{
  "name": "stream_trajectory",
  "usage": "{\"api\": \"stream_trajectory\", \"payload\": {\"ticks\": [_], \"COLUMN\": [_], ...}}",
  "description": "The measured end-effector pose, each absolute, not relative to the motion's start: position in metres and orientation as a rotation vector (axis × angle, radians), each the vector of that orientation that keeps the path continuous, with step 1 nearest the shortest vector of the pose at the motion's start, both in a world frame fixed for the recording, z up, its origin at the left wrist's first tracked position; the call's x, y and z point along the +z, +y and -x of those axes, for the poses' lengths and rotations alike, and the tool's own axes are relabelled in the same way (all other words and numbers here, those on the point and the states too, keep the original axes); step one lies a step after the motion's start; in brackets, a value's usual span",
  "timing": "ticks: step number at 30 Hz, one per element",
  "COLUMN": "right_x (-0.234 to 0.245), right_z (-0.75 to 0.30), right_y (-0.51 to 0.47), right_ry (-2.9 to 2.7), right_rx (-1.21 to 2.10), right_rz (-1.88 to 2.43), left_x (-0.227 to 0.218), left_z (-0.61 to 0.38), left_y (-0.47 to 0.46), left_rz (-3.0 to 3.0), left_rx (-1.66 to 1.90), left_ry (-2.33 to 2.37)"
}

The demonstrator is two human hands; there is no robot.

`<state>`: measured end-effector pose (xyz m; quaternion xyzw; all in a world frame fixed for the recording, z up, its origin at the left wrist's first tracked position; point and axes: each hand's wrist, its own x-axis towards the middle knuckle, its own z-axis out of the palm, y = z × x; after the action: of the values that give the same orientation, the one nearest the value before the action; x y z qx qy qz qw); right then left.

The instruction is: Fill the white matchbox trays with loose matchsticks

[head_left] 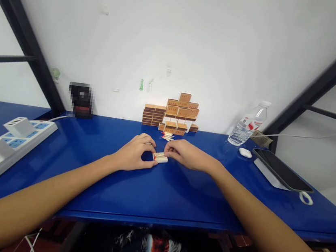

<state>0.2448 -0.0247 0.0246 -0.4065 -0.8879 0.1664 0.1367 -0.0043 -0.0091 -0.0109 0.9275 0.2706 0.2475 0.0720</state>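
Note:
A small white matchbox tray [161, 159] lies on the blue table in front of me, with red-tipped matches inside it. My left hand [135, 152] grips the tray's left end between thumb and fingers. At the tray's right side, my right hand [183, 152] is closed in a pinch on a pale matchstick over the tray; the fingertips partly hide it. Just behind the tray sits a loose pile of red-headed matches [168, 136]. Farther back, against the wall, several orange-brown matchboxes [182, 110] are stacked in a stepped shape, with a neat column of matchboxes [153, 115] at its left.
On the left are a white power strip [31, 138] with plugs and a blurred black object [81, 101]. To the right, a water bottle [248, 123] leans by the wall, near a white earphone case [245, 152] and a phone [282, 169]. Dark metal frames flank the table [134, 199].

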Motion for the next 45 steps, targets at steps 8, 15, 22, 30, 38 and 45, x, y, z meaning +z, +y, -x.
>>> {"api": "stream_trajectory", "payload": {"ticks": [8,15,22,30,38,45], "right_x": [0.020,0.009,-0.005,0.007,0.007,0.009], "right_z": [-0.240,-0.225,-0.211,-0.222,-0.243,-0.241], "right_y": [-0.026,-0.027,-0.026,-0.029,-0.016,-0.018], "right_ry": [-2.541,-2.462,-2.527,-2.302,-2.310,-2.410], "right_rx": [0.456,0.408,0.422,0.603,0.704,0.483], "right_rz": [1.153,0.935,0.856,0.944,1.070,1.034], "left_x": [-0.012,-0.010,-0.009,-0.009,-0.009,-0.011], "left_z": [0.004,0.002,0.003,0.002,0.005,0.005], "left_y": [-0.008,-0.010,-0.010,-0.010,-0.009,-0.009], "left_rz": [-2.802,-2.797,-2.780,-2.779,-2.775,-2.778], "left_rx": [0.764,0.795,0.763,0.775,0.790,0.780], "left_ry": [0.794,0.761,0.769,0.779,0.809,0.811]}}
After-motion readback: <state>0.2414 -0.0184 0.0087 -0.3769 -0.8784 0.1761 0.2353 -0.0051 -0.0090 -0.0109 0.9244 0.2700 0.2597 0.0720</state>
